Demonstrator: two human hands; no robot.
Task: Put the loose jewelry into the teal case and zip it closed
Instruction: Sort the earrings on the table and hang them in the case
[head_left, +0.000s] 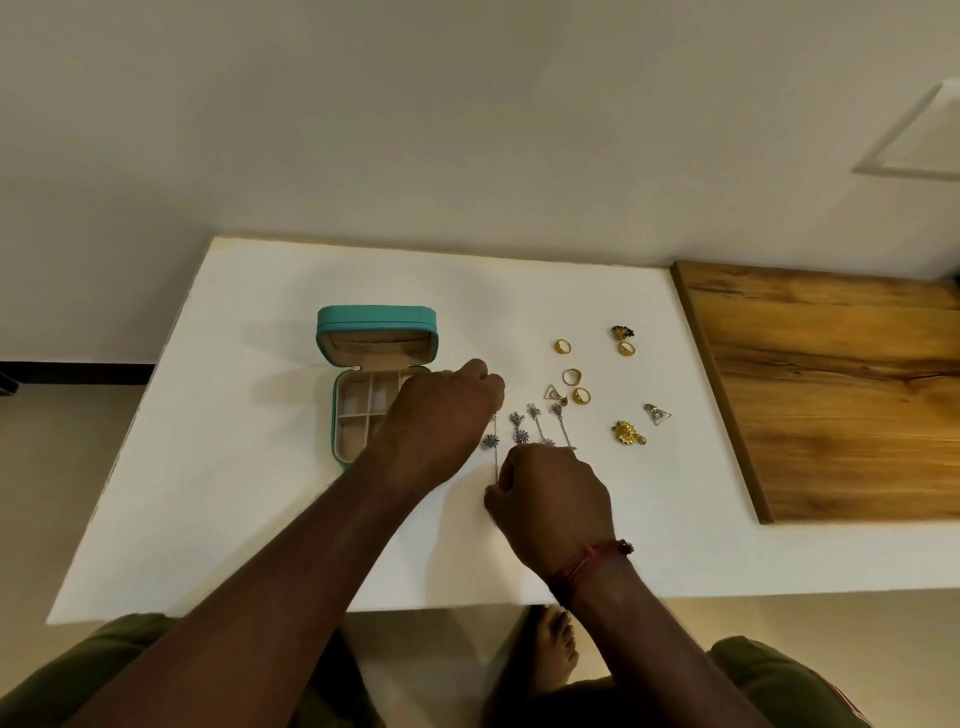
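Teal case (376, 322) is standing open at centre-left of the frame on the white table (208, 467). Its lid is raised, and its beige divided tray (358, 410) is partly hidden behind the left hand (441, 410).

The left hand is pinching the upper end of one silver drop chain (491, 441) just right of the case. The right hand (550, 499), below it at frame centre, is pinching the lower end, so the chain is running straight between the two. Whether the chain is touching the table cannot be told.

Three more silver drop pieces (540, 423) are lying side by side just right of it. Further right, these are lying loose:
- four gold rings (571, 375)
- one dark-topped gold piece (621, 331)
- two triangular pieces (657, 414)
- one gold flower ornament (627, 432)

One wooden board (831, 389) is occupying the right of the frame. One red thread (597, 558) is circling the right wrist.
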